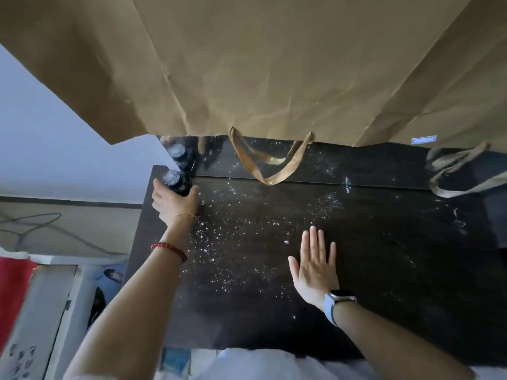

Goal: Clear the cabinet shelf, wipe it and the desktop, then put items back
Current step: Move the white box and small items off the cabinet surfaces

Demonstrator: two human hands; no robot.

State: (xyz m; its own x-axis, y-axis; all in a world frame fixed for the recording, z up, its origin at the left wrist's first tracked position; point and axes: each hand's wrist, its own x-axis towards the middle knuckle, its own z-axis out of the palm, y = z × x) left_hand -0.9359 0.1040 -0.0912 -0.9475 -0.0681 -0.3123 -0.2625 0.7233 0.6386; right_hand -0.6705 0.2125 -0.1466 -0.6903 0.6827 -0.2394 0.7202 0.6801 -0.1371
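A dark wooden desktop (356, 256) fills the middle of the view, sprinkled with white specks and dust. At its far left corner stands a small dark bottle (175, 181), and my left hand (175, 202) grips it from the near side. The bottle's reflection shows in the glossy black back panel (343, 163) behind it. My right hand (315, 266) lies flat on the desktop with straight fingers, holding nothing. A watch sits on that wrist.
Large brown paper bags (260, 64) hang over the top of the view, their ribbon handles (270, 165) dangling onto the desk's back edge. Left of the desk are a pale wall, a cable on the floor, and a red item (13, 286).
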